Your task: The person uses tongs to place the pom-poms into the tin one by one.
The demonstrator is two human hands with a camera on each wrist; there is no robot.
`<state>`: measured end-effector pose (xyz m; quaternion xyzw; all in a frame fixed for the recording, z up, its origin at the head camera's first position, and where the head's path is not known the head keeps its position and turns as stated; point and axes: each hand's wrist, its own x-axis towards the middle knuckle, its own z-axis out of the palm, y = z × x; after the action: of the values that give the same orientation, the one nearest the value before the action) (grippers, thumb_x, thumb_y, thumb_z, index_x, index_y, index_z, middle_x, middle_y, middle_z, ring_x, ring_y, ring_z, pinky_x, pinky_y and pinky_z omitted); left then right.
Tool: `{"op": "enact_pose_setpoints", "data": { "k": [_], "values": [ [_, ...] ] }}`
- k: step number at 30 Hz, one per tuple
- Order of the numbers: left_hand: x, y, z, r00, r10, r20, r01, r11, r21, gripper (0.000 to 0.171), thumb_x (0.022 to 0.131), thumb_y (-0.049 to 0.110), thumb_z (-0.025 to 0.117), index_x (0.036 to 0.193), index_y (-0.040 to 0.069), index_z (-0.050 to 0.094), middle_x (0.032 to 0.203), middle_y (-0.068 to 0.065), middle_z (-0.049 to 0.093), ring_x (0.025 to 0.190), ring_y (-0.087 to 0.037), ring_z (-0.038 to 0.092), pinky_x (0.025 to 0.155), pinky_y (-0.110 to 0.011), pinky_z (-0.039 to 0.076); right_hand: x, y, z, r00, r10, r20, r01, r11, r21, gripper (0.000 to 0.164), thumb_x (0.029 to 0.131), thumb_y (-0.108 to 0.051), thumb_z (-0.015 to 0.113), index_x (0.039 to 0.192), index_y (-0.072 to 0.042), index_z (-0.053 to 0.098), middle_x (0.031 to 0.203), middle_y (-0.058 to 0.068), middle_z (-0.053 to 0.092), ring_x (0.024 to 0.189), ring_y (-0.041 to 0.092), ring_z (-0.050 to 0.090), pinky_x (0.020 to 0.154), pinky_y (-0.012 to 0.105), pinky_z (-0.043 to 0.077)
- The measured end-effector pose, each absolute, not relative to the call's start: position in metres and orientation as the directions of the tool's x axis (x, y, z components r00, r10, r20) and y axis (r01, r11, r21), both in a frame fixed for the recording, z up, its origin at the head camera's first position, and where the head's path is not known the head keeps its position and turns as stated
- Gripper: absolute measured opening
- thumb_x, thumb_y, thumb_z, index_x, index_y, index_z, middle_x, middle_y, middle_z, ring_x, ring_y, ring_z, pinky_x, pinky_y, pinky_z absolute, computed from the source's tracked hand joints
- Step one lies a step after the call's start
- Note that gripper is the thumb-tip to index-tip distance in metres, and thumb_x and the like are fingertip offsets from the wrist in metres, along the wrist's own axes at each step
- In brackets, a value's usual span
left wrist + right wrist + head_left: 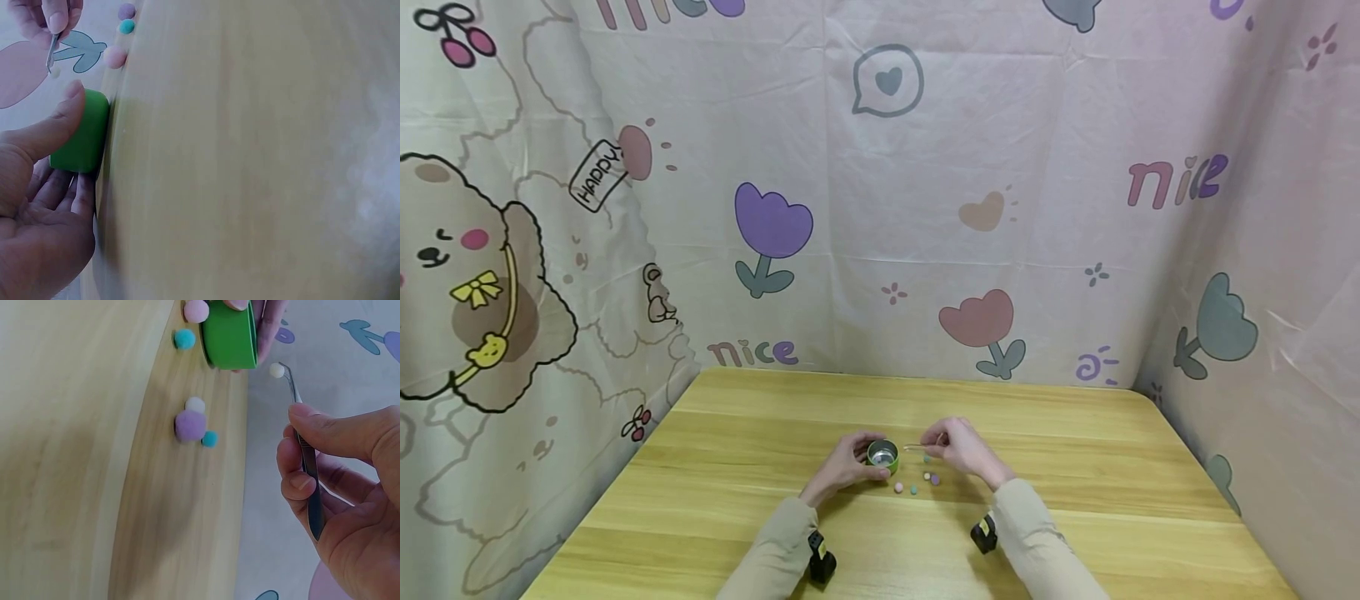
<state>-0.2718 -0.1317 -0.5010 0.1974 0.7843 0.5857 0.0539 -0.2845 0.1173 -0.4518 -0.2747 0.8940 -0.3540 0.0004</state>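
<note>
My left hand (848, 463) curls thumb and fingers around a small green round tin (883, 469), which stands on the table with its open top up. In the right wrist view, my right hand (350, 469) grips a pair of bent-tip tweezers (310, 469). A small white pompom (277, 370) is pinched at their tips, raised above the table near the tin's rim. On the table by the tin lie a pink pompom (196, 310) and a teal pompom (184, 339). Further off, a purple pompom (190, 426) sits against another white pompom (195, 404) and a smaller teal pompom (209, 439).
The wooden table (760, 408) reaches back to a printed cloth (887, 208) that hangs behind it and on both sides. A black wrist camera (822, 562) hangs at the left sleeve, and another black camera (984, 534) at the right sleeve.
</note>
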Motion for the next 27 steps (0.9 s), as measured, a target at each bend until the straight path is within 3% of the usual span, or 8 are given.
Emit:
{"op": "enact_pose_setpoints", "data": {
  "k": [27],
  "values": [
    [-0.271, -0.133, -0.5, -0.917, 0.373, 0.138, 0.238, 0.237, 0.942, 0.064, 0.079, -0.002, 0.082, 0.134, -0.015, 0.051, 0.134, -0.032, 0.057, 0.13, -0.048, 0.054, 0.117, -0.057, 0.041, -0.292, 0.093, -0.452, -0.833, -0.515, 0.201, -0.514, 0.587, -0.626, 0.009, 0.088, -0.001, 0.072, 0.096, 0.0, 0.077, 0.088, 0.009, 0.076, 0.074, 0.011, 0.063, 0.064, 0.02, 0.055]
  ]
}}
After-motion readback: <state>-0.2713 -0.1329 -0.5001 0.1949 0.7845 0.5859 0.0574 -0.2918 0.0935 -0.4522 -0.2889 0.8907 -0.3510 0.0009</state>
